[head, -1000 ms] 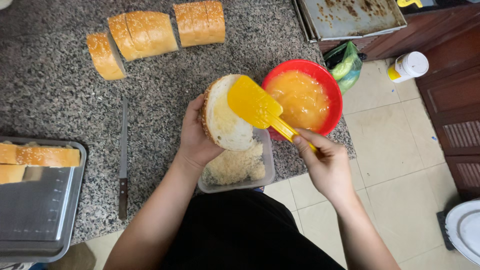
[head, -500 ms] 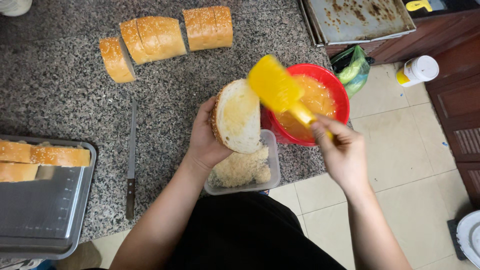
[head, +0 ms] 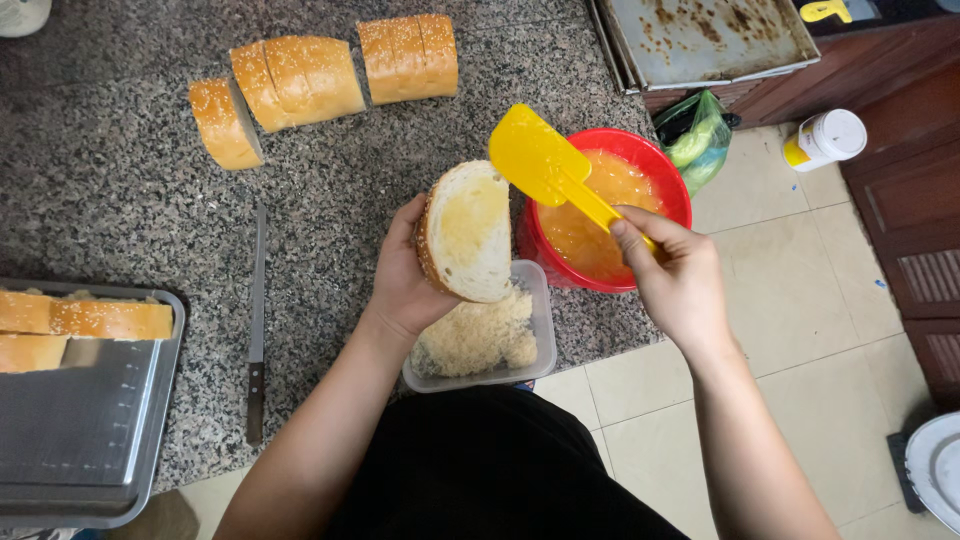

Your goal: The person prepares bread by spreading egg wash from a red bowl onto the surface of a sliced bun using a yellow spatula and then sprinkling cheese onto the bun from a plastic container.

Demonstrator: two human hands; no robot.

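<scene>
Fingers of my left hand (head: 405, 285) curl around the crust of a bread slice (head: 468, 232), holding it cut face up above a clear tub of crumbs (head: 480, 340); my right hand (head: 678, 280) is closed on the handle of a yellow spatula (head: 548, 168), whose blade hangs over the rim of the red bowl (head: 668, 175) of orange mixture. I see a speckled granite counter (head: 120, 230) beneath it all, with the tub and bowl sitting right at its front edge, the tub slightly overhanging the tiled floor (head: 800, 330). Further back lie the cut loaf pieces (head: 320, 75), well apart from my hands, with open stone between them and the slice. A knife (head: 257, 320) lies to the left, lengthwise, near a grey baking tray (head: 80, 430) holding a few slices at the left edge. A stained metal tray (head: 720, 40) sits at the far right corner, and a white bottle (head: 825, 138) and green bag (head: 700, 140) stand on the floor below.
</scene>
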